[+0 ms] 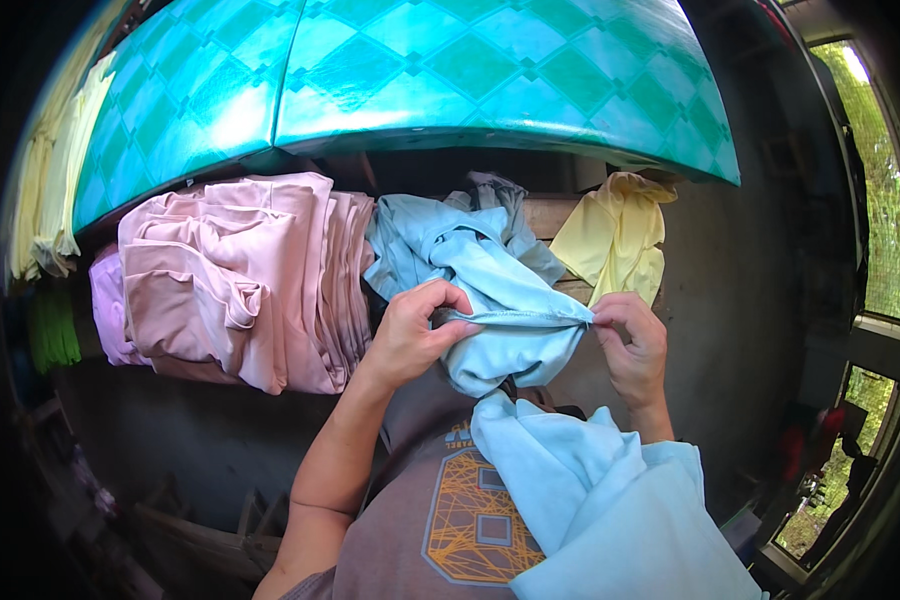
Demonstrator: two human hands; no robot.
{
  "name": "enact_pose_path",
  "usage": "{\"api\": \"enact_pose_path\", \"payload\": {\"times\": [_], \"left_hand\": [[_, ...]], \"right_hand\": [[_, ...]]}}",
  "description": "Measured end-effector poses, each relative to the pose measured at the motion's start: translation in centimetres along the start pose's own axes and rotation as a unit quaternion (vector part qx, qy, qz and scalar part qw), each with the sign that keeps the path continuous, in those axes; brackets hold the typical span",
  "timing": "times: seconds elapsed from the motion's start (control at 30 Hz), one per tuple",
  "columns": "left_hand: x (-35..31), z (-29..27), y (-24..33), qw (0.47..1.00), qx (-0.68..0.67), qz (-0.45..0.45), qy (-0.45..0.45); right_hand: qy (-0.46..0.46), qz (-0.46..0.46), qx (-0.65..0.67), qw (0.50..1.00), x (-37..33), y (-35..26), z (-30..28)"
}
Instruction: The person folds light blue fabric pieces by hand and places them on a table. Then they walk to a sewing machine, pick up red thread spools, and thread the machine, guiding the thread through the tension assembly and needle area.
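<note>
Between my two hands a seamed edge of light blue fabric (pixel 515 290) is stretched taut. Thumb and fingers of my left hand (pixel 415 330) pinch the seam at its left end. At the right end, my right hand (pixel 632 345) grips the tip of the same seam between thumb and fingertips. Below the seam the cloth hangs in a rounded bulge. More light blue fabric (pixel 610 490) drapes over my lap and right side; whether it joins the held piece cannot be made out. Bunched blue cloth also lies just beyond my hands.
A thick stack of folded pink fabric (pixel 230 280) sits to the left, with lilac cloth (pixel 110 305) beside it. Yellow cloth (pixel 620 235) hangs over a wooden bench (pixel 548 215) at the right. Ahead stands a table with a shiny teal diamond-patterned cover (pixel 470 75). Windows (pixel 880 200) are at far right.
</note>
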State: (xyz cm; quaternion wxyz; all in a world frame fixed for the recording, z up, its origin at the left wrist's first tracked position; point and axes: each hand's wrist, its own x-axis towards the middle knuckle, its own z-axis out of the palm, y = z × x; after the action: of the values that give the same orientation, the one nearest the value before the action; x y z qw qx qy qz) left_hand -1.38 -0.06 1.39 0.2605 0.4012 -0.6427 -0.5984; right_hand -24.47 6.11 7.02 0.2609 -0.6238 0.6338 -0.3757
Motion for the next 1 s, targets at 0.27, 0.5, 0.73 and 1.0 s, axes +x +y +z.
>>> {"api": "enact_pose_path", "payload": {"times": [0.27,0.5,0.73,1.0], "left_hand": [[-0.3,0.7,0.2,0.997,-0.068,0.018,0.034],[-0.9,0.8,-0.9,0.961,-0.273,-0.013,-0.039],[-0.6,1.1,-0.3,0.997,-0.061,-0.007,-0.035],[0.0,3.3,0.3,0.984,0.041,0.171,0.031]], "right_hand": [[0.017,0.024,-0.014,0.999,-0.3,0.7,0.0],[0.039,0.087,0.021,0.995,-0.6,1.7,0.0],[0.008,0.092,0.018,0.996,-0.7,0.7,0.7],[-0.017,-0.127,-0.018,0.992,-0.7,0.0,2.0]]}}
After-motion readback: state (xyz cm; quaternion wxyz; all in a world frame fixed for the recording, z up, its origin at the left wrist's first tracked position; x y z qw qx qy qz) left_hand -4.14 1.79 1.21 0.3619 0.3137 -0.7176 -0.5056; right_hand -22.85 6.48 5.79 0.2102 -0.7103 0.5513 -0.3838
